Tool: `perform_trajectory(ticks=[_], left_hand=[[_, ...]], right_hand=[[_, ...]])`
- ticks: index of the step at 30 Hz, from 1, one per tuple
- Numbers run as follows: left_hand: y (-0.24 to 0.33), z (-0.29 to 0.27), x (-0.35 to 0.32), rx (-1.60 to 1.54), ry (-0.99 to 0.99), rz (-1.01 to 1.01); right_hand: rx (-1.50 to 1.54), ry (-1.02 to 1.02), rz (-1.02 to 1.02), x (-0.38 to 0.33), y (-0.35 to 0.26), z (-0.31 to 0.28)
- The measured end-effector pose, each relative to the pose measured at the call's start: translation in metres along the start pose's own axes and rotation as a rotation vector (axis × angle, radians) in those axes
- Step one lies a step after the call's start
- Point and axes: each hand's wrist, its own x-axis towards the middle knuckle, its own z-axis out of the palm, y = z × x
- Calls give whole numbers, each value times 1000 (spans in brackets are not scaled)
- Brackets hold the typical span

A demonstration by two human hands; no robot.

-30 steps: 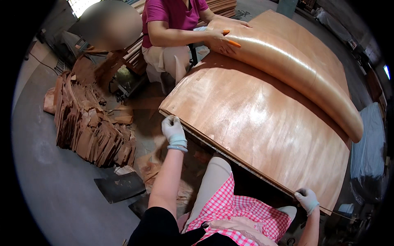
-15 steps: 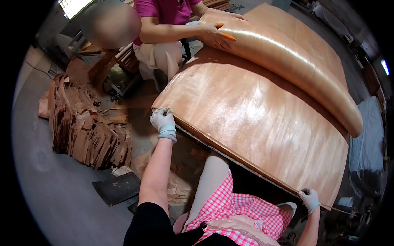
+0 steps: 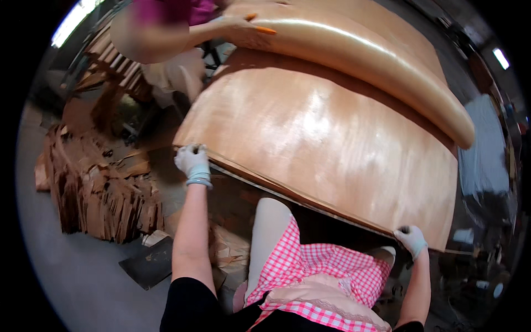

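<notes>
A broad reddish-tan wood veneer sheet (image 3: 310, 127) lies over a stack, its far part curled back in a long glossy roll (image 3: 354, 47). At the sheet's near left corner, my left hand (image 3: 192, 165) in a white glove has its fingers closed on the edge. My right hand (image 3: 411, 240), gloved too, pinches the same near edge close to the right corner. The fingertips of both hands are partly hidden by the edge. Across from me, a co-worker's hand (image 3: 249, 34) with orange finger covers presses on the left end of the roll.
Torn brown veneer scraps (image 3: 94, 182) stand in a heap on the floor at left. A dark flat panel (image 3: 146, 263) lies nearer to me. Clear plastic sheeting (image 3: 484, 146) hangs beyond the stack's right side. My knees are close under the near edge.
The whole view has shifted, so the stack and both my hands sit further left and higher. My grip stays on the edge. The co-worker's body has moved partly out of view.
</notes>
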Motion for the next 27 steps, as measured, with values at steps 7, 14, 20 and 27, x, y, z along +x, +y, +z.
perform_trajectory(ticks=[7,14,20,27], left_hand=[[-6,-13,14,-242,-116,-287],[-32,12,33,-117,-106,-321],[24,-20,11,125,-150,-308],[190,-15,-189,-315,-372,729]], right_hand=[[-272,42,-109,15,19,-10],[-262,158,48,29,49,-10],[-233,129,119,38,75,-4],[-248,130,61,46,71,-4]])
